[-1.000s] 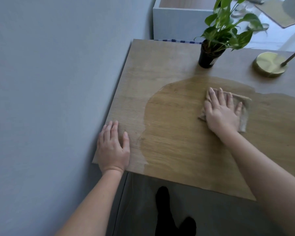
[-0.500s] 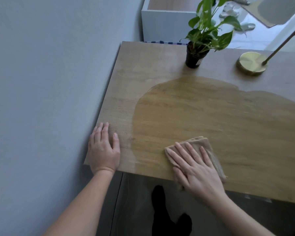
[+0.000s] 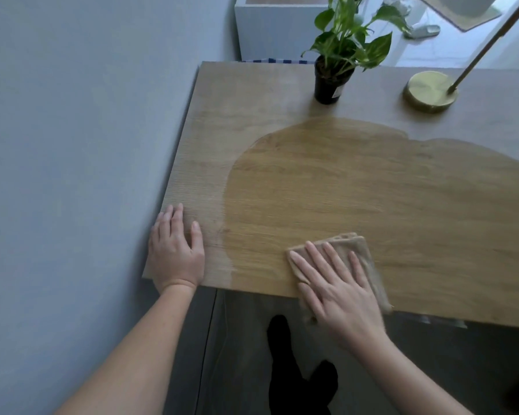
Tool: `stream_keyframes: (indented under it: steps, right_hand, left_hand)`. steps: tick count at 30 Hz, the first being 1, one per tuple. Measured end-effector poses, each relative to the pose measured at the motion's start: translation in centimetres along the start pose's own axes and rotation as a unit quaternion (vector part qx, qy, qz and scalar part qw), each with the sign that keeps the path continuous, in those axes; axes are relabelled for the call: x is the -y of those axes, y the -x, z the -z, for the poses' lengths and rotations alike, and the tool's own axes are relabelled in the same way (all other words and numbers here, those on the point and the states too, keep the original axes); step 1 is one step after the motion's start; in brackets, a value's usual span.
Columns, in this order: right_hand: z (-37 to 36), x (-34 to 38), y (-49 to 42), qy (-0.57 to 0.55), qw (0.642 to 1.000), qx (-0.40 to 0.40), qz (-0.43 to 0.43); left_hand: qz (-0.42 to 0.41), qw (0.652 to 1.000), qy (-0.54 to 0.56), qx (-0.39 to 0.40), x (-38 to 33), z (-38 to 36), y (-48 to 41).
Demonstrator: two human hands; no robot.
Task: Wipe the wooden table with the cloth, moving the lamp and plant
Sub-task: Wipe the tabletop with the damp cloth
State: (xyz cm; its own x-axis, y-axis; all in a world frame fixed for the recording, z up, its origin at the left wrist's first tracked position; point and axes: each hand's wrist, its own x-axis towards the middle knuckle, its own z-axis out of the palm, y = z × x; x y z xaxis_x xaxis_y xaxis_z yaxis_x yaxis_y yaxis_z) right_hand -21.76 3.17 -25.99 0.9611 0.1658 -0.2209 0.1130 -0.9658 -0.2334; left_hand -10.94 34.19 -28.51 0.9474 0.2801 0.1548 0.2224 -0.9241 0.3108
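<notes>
Forearms enter the head view from the bottom edge, one at 7 o'clock and one at 5 o'clock, both bare and reaching up onto the wooden table (image 3: 252,94).

The left hand (image 3: 174,253) lies palm down on the table's corner at 7 o'clock, just beside the grey wall (image 3: 72,145). Its fingers are straight and close together, pointing toward 12 o'clock, with the thumb spread toward 1 o'clock. It holds nothing and only rests on the wood.

The right hand (image 3: 339,292) lies palm down on the cloth (image 3: 346,238) at the table's near edge, around 6 o'clock. Its fingers are straight and fanned toward 11 o'clock, pressing the folded beige cloth flat rather than gripping it. The cloth's far edge shows beyond the fingertips, and its near part hangs slightly over the table edge under the palm.

Hand and cloth sit inside a large darker patch (image 3: 387,190) that spreads across the wood toward 3 o'clock; the wood around the left hand is paler.

The plant (image 3: 345,46), in a black pot (image 3: 328,85), stands on pale wood at 12 o'clock, well apart from both hands. The lamp (image 3: 430,89) stands at 1 o'clock on a round brass base, its stem slanting up out of frame.

A foot in a black sock (image 3: 282,339) shows on the floor below the table edge.
</notes>
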Motion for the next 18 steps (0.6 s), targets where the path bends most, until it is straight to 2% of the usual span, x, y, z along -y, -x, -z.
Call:
stream_keyframes:
  steps: [2,5,8,10,12,14,18]
  right_hand:
    - [1.4,-5.0,2.4,-0.005,0.999,-0.001,-0.042]
    - [4.3,-11.7,3.2,-0.05,0.987,-0.016,-0.155]
    - [5.3,-12.9,-1.5,-0.075,0.954,-0.054,-0.286]
    - [5.1,-10.8,-6.0,-0.077,0.938,-0.065,-0.332]
    - [4.7,-7.6,-9.4,-0.065,0.95,-0.055,-0.3]
    - [4.2,-4.6,-10.4,-0.048,0.973,-0.046,-0.219]
    - [2.7,-3.7,-4.3,-0.015,0.998,-0.003,-0.068]
  left_hand:
    - [0.002,1.0,0.003,0.002,0.0,0.1,0.1]
    - [0.007,1.0,0.008,0.003,-0.3,0.1,0.0]
    - [0.012,1.0,0.002,0.008,-0.5,0.2,0.0]
    - [0.012,1.0,0.004,0.015,-0.6,0.3,0.0]
    - [0.01,1.0,0.007,0.018,-0.6,0.5,0.1]
    - [0.01,1.0,0.004,0.018,-0.5,0.5,0.1]
    - [0.008,1.0,-0.002,0.023,-0.3,0.4,0.1]
